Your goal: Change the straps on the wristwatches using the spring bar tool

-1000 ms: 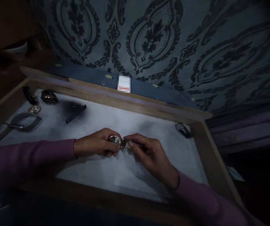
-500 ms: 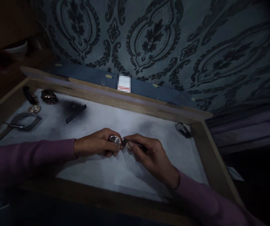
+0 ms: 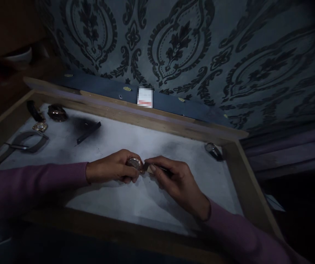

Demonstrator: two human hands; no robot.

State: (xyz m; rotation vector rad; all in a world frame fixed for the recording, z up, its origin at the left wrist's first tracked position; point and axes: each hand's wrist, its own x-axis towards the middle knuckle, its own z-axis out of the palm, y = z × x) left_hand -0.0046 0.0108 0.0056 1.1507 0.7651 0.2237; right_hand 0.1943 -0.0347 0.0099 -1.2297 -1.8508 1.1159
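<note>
Closed around a round watch case [image 3: 134, 163] with a shiny metal rim, my left hand [image 3: 116, 167] holds it over the white sheet [image 3: 135, 205]. My right hand [image 3: 174, 176] pinches a slim dark tool [image 3: 161, 169] between thumb and fingers. Its dark flat end points at the right edge of the watch case; whether the two touch is too dark to tell. A small pale patch shows by the right fingertips, and I cannot make out what it is. Fingers hide the lower left of the case.
A wooden-rimmed tray [image 3: 245, 176] surrounds the sheet. Inside lie a dark flat strip [image 3: 88, 132], a gold-coloured watch [image 3: 39, 126], a dark shiny watch [image 3: 57, 112], a grey looped strap [image 3: 31, 142] and another watch [image 3: 214, 151]. Patterned wallpaper [image 3: 179, 40] rises behind.
The face of the watch case looks duller now, its bright reflection gone. The right hand and the tool have shifted very slightly to the right.
</note>
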